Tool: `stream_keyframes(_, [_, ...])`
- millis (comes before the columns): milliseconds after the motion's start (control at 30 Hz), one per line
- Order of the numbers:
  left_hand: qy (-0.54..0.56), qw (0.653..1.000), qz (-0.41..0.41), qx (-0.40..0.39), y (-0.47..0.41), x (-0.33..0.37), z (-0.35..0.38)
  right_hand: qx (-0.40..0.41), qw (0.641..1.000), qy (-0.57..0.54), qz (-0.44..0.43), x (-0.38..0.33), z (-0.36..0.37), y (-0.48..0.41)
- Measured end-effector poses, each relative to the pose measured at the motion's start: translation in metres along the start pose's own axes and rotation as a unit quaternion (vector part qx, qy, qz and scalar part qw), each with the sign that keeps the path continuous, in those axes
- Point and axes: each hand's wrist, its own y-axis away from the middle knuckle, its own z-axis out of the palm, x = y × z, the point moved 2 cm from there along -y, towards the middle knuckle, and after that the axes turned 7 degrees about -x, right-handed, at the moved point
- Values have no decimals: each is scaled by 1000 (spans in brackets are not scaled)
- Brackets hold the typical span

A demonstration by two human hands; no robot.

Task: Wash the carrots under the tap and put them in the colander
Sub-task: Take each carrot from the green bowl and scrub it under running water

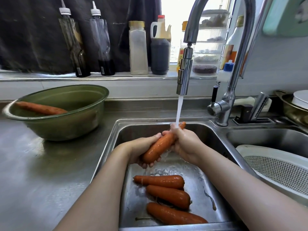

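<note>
Both hands hold one wet carrot (160, 145) over the left sink basin (110, 147), under water running from the tap (184, 70). My left hand (141, 151) cups and grips its thick lower end. My right hand (185, 145) grips its thinner upper part, where the stream lands. Three carrots (166, 195) lie on the basin floor below. One more carrot (41, 108) lies in a green bowl (66, 127) on the counter at left. A white colander (280, 169) sits in the right basin, and no carrot shows in it.
Bottles and jars (138, 49) line the window ledge behind the sink. A knife block (255, 112) and a pan with a plate (295, 104) stand at the right. The steel counter (33, 172) stretches to the left of the sink.
</note>
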Motion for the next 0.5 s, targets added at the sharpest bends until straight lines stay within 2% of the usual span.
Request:
stream_keyframes(133, [-52,996,42,51,0,2,-4,64,996,-58,24,-4,-2,-3])
stream_keyframes(200, [-46,992,80,91,-2,3,-10,55,996,-68,32,-5,-3,-3])
stream_keyframes(300, [1,981,116,154,0,5,-18,2,997,-76,6,-3,-6,-4])
stream_keyframes(400, [1,973,102,205,0,1,-25,-43,998,-24,-27,-3,-6,-3])
stream_keyframes(500, [-33,973,33,225,-5,-11,-30,-41,994,96,-29,0,0,3])
